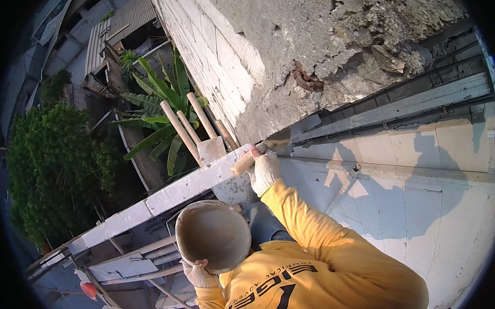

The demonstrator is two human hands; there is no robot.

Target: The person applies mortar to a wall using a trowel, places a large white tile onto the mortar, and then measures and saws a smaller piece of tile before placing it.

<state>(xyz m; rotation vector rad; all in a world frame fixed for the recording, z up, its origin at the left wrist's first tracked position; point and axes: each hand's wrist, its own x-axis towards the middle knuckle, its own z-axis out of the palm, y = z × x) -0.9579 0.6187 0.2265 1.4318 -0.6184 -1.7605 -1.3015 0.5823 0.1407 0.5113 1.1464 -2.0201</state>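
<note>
My left hand (200, 274), in a light knit glove with bare fingertips, grips the near rim of a bucket (240, 231) smeared with grey mortar. The bucket tilts toward me, its mouth facing up and its thin wire handle hanging at the left side. Fingers of my gloved right hand (263, 170) are wrapped round the wooden handle of a trowel (243, 163). The trowel's mortar-coated blade points right, into the corner beneath the rough concrete column (309, 59). Just below the trowel runs the top of a white block wall (186, 184).
Several wooden poles (178, 129) stand beyond the wall, next to a banana plant (158, 95). A long plank (409, 105) and a pale panel wall (380, 204) lie to the right. Timber scaffolding (147, 253) and a red object (88, 291) sit lower left, past the drop.
</note>
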